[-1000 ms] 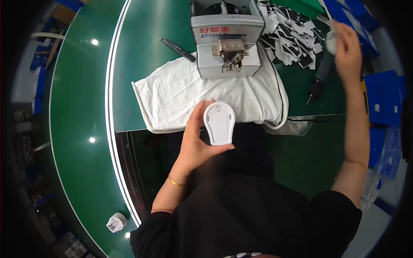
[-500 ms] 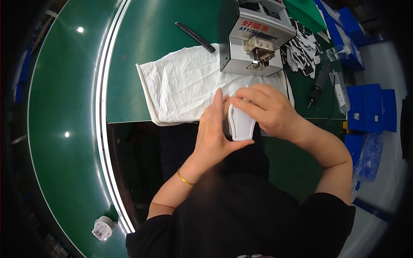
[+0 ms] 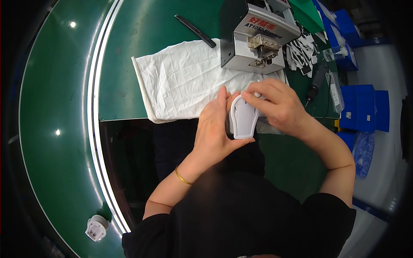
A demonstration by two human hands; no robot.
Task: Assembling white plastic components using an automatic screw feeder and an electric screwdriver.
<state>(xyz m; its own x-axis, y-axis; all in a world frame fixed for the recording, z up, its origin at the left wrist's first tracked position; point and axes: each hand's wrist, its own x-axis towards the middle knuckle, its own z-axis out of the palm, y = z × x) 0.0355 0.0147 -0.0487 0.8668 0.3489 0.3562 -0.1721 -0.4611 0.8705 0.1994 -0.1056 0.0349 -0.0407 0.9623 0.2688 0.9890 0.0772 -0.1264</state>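
My left hand (image 3: pixel 214 129) grips a white, rounded plastic housing (image 3: pixel 243 120) from its left side, holding it upright over my lap near the table's front edge. My right hand (image 3: pixel 275 105) rests on the top and right side of the same housing, fingertips pressing at its upper end. Whether the fingers pinch a small part there is hidden. A gold bangle sits on my left wrist.
A crumpled white cloth (image 3: pixel 185 81) covers the green table (image 3: pixel 142 34). On it stands a grey metal machine (image 3: pixel 256 38). A black pen-like tool (image 3: pixel 195 31) lies behind. Blue bins (image 3: pixel 363 107) are at right, black-and-white parts (image 3: pixel 301 53) beside the machine, a white part (image 3: pixel 97 228) lower left.
My right hand came down from the far right bins and now rests on the white housing. The left hand keeps holding the housing.
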